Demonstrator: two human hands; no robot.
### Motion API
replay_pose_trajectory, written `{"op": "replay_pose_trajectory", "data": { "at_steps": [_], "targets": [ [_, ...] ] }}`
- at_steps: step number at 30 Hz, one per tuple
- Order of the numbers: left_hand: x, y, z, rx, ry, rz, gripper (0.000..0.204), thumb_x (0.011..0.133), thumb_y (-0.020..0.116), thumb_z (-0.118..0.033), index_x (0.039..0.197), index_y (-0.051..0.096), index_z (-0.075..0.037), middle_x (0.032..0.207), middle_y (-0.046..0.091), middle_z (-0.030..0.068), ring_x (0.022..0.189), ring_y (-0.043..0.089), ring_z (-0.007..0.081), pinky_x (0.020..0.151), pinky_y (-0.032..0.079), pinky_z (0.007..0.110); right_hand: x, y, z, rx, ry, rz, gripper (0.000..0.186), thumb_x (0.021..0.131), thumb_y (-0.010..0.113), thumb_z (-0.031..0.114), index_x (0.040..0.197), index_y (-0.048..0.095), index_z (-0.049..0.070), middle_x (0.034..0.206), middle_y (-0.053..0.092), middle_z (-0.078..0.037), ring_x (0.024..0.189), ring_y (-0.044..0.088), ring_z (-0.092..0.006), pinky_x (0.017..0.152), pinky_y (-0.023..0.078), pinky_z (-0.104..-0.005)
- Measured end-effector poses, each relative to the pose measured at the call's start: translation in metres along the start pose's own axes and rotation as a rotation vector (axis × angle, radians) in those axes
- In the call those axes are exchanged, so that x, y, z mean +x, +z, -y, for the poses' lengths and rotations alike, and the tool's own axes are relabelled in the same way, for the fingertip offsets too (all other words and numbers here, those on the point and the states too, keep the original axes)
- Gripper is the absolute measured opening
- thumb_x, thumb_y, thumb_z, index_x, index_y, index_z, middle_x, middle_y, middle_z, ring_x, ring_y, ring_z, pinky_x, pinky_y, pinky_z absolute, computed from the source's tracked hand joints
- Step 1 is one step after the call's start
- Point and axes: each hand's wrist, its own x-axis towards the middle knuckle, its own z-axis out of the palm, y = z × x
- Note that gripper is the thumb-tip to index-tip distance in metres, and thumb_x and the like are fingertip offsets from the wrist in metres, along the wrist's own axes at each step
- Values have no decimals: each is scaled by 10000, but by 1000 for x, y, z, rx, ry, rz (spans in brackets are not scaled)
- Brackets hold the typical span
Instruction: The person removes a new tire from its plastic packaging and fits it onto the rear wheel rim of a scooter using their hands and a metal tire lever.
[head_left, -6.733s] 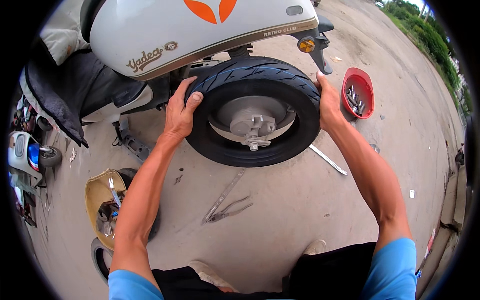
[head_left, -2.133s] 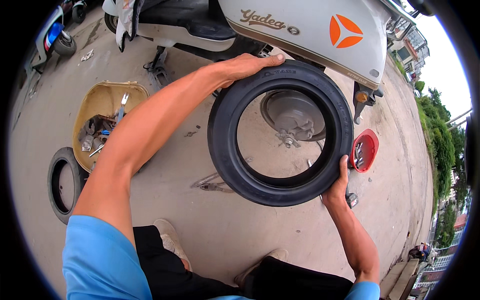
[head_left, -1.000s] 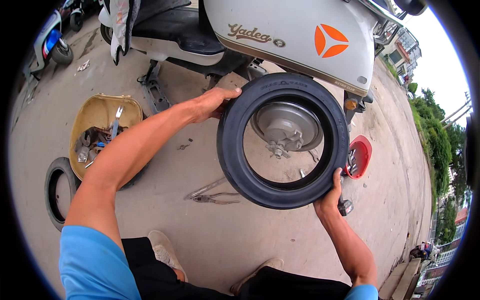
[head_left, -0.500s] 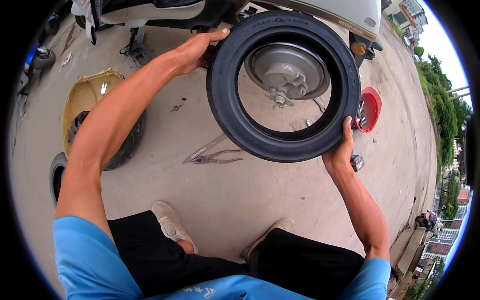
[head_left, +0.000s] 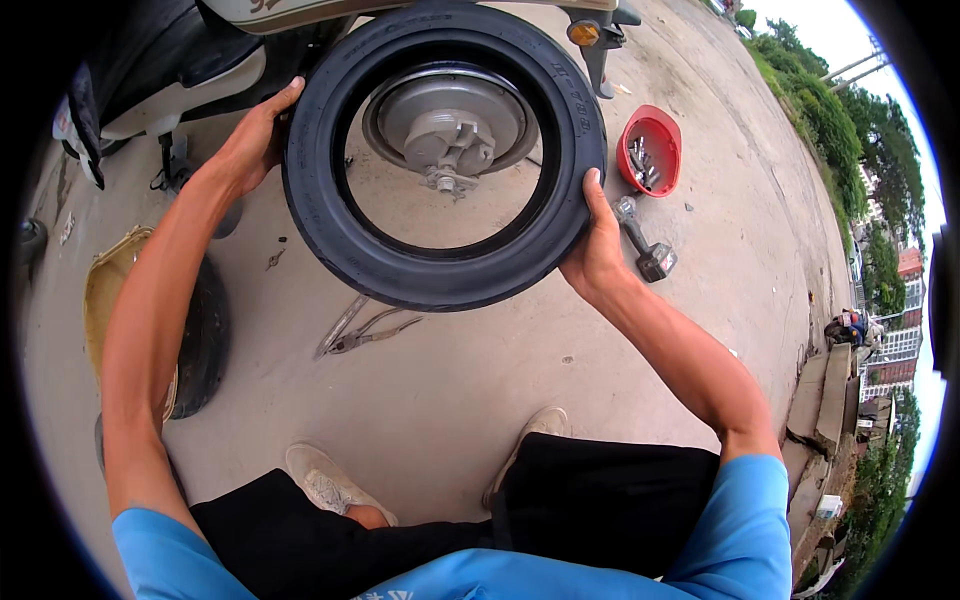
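Between my hands, in the head view, a black tyre [head_left: 440, 285] stands nearly upright above the concrete floor [head_left: 470, 400], just in front of the scooter's [head_left: 190, 50] bare wheel hub [head_left: 450, 115], which shows through the tyre's opening. My left hand [head_left: 250, 145] is closed on the tyre's upper left edge, fingers curled over the tread. My right hand [head_left: 597, 255] grips the lower right of the tyre, thumb lying up along the sidewall and the fingers hidden behind the rubber. Both arms are stretched forward, in blue sleeves.

Right of the tyre, a red bowl [head_left: 650, 150] with small metal parts sits on the floor, and a hammer-like tool [head_left: 645, 245] lies just below it, near my right wrist. Below the tyre, a pair of long pliers [head_left: 360, 330] lies flat on the concrete. Further left, a yellow basket [head_left: 105, 300] rests on another tyre [head_left: 205, 340]. My shoes [head_left: 325, 485] show near the lower edge, beside my black trousers.
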Motion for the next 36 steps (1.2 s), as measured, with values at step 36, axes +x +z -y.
{"op": "replay_pose_trajectory", "data": {
  "at_steps": [36],
  "targets": [
    [35, 29, -4, 153, 235, -72, 639, 1038, 426, -515, 1407, 514, -1, 1380, 569, 142, 1244, 537, 233, 1091, 371, 350, 20, -28, -15, -139, 192, -20, 1112, 812, 418, 880, 1584, 162, 121, 1607, 255, -153, 1446, 305, -397, 1119, 264, -686]
  ]
}}
